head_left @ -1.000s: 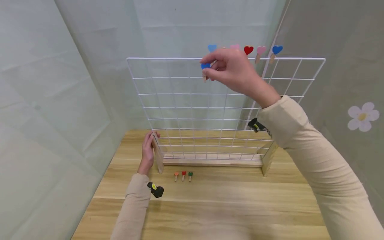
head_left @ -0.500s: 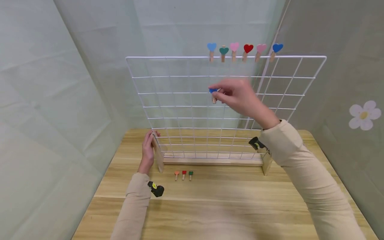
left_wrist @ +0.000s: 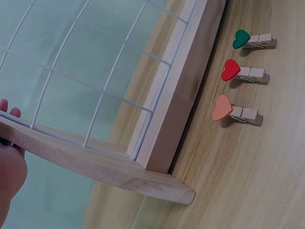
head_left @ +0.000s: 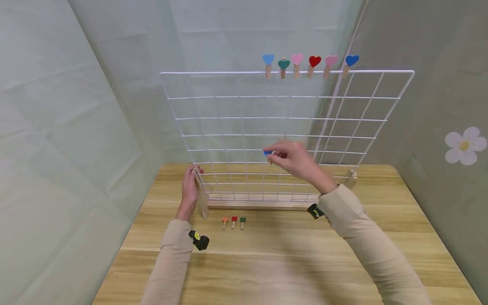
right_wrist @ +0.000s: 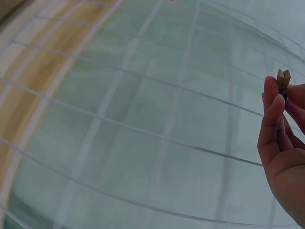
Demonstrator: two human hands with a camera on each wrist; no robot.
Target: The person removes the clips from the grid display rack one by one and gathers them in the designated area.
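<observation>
Lowered from the grid's top edge, the right hand (head_left: 295, 160) now pinches a small wooden clip (head_left: 268, 156) with a blue heart in front of the white wire grid (head_left: 213, 127), low down. The left hand (head_left: 188, 192) lies with straight fingers against the grid's smooth wooden foot (head_left: 201, 199); three heart clips (head_left: 233, 222) lie on the wood-grain table (head_left: 267, 262).

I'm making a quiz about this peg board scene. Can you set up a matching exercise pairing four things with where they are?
Things:
1. blue heart peg
2. red heart peg
3. orange heart peg
4. left hand

Places:
A. lying on the table, leftmost of three pegs
B. pinched in the right hand
C. resting on the wooden foot of the wire grid
D. clipped on the grid's top wire

Pairs: 1-B, 2-D, 3-A, 4-C
</observation>
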